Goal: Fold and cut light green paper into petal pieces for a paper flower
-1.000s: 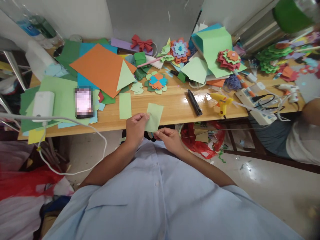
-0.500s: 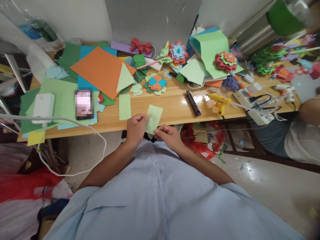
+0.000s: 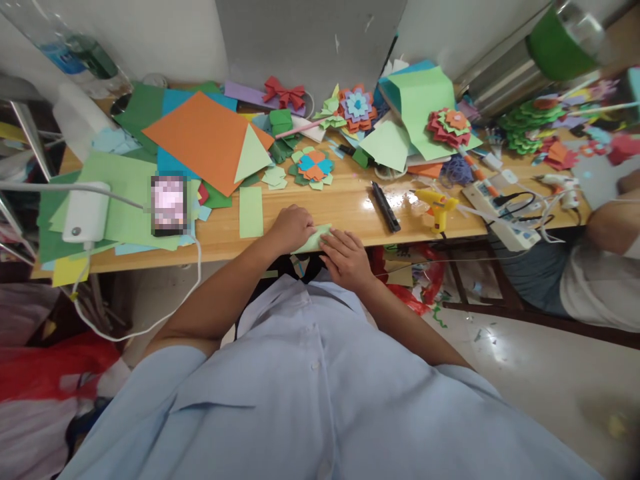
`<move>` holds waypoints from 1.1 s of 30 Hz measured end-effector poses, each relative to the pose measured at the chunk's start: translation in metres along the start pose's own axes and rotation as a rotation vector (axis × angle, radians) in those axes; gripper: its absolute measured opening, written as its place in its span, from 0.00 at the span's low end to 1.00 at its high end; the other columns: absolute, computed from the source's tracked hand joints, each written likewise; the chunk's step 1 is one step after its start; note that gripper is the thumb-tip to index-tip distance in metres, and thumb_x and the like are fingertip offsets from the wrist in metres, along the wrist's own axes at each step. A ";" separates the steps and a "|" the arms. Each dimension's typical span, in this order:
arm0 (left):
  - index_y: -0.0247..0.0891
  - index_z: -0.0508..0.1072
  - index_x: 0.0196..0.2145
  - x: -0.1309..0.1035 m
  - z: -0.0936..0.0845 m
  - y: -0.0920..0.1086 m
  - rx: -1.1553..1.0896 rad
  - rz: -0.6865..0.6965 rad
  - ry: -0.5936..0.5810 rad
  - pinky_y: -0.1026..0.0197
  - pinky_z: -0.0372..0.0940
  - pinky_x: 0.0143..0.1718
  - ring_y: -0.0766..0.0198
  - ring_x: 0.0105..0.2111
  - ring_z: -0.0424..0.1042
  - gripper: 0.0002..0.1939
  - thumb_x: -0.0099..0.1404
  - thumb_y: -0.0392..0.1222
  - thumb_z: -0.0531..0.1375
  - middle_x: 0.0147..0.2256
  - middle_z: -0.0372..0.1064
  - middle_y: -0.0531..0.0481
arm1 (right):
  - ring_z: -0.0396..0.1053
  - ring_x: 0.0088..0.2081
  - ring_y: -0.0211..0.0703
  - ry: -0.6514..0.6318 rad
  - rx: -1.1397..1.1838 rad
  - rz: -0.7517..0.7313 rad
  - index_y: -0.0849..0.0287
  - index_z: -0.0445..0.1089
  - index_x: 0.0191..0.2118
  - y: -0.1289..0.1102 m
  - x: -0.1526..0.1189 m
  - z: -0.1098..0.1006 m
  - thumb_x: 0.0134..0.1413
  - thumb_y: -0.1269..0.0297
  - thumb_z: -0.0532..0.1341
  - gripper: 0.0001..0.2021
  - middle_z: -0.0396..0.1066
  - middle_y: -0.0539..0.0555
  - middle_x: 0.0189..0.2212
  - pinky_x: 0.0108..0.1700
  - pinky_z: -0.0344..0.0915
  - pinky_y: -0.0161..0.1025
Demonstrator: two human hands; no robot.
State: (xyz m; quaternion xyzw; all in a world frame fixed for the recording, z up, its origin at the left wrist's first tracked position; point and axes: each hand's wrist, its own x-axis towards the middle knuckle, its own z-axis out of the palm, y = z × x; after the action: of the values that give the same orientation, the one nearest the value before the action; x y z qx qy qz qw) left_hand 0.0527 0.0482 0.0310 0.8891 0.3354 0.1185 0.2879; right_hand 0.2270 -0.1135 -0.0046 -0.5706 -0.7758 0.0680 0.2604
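Observation:
A light green piece of paper lies at the table's front edge, looking narrower than a full sheet, as if folded. My left hand is closed at its left end, fingers curled and pressed on the paper. Over the paper's right end, my right hand lies with fingers stretched out flat. Just left of my hands is a light green paper rectangle. Behind them sits a paper flower in orange, blue and green.
A black pen-like tool and a yellow glue gun lie to the right, near a power strip. On the left are a phone and a white charger with a looping cable. Another person's arm shows at far right.
The light green paper, earlier held upright between both hands, is now down on the table edge. My left hand moved up onto it; my right hand's pinch opened into flat fingers.

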 end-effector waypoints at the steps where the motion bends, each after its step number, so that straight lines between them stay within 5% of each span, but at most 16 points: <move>1: 0.37 0.81 0.26 0.002 0.000 0.000 0.063 0.015 -0.029 0.51 0.60 0.46 0.53 0.38 0.70 0.09 0.64 0.40 0.65 0.33 0.76 0.41 | 0.61 0.72 0.53 -0.008 -0.012 -0.012 0.51 0.75 0.63 -0.001 0.000 0.002 0.71 0.60 0.58 0.19 0.73 0.56 0.64 0.75 0.53 0.58; 8: 0.36 0.83 0.37 0.001 -0.005 0.009 0.362 0.076 -0.161 0.51 0.60 0.47 0.51 0.46 0.71 0.13 0.73 0.43 0.60 0.43 0.78 0.40 | 0.65 0.70 0.53 -0.010 -0.081 -0.105 0.51 0.72 0.66 -0.002 0.001 0.010 0.73 0.61 0.58 0.20 0.75 0.54 0.63 0.75 0.52 0.58; 19: 0.33 0.80 0.40 -0.006 0.001 0.010 0.504 0.147 -0.055 0.46 0.61 0.50 0.46 0.50 0.71 0.11 0.74 0.40 0.58 0.44 0.76 0.38 | 0.67 0.67 0.53 -0.040 -0.103 -0.090 0.53 0.72 0.65 0.001 0.011 0.007 0.73 0.60 0.57 0.20 0.75 0.56 0.63 0.74 0.54 0.57; 25: 0.36 0.78 0.47 -0.039 0.007 -0.001 0.382 0.211 0.232 0.45 0.63 0.55 0.48 0.53 0.70 0.10 0.74 0.37 0.57 0.50 0.77 0.41 | 0.64 0.70 0.52 -0.052 -0.102 -0.096 0.54 0.70 0.67 0.003 0.010 0.010 0.73 0.60 0.57 0.22 0.74 0.56 0.64 0.74 0.54 0.56; 28: 0.39 0.80 0.42 -0.064 0.013 -0.005 0.366 0.311 0.207 0.45 0.64 0.56 0.49 0.53 0.71 0.13 0.77 0.40 0.55 0.49 0.78 0.43 | 0.64 0.70 0.53 -0.040 -0.108 -0.107 0.56 0.70 0.66 0.004 0.010 0.011 0.73 0.60 0.57 0.21 0.74 0.56 0.64 0.74 0.54 0.56; 33: 0.38 0.78 0.55 -0.087 0.020 -0.006 0.417 0.345 0.135 0.41 0.63 0.60 0.46 0.58 0.69 0.16 0.77 0.45 0.57 0.55 0.76 0.40 | 0.63 0.71 0.53 -0.038 -0.125 -0.099 0.54 0.70 0.67 0.003 0.009 0.012 0.73 0.61 0.57 0.21 0.73 0.55 0.65 0.75 0.53 0.56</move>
State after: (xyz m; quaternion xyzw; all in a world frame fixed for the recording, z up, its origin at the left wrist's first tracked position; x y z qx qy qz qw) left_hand -0.0075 -0.0151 0.0100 0.9632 0.2149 0.1532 0.0512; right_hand 0.2221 -0.1020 -0.0134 -0.5453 -0.8106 0.0173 0.2127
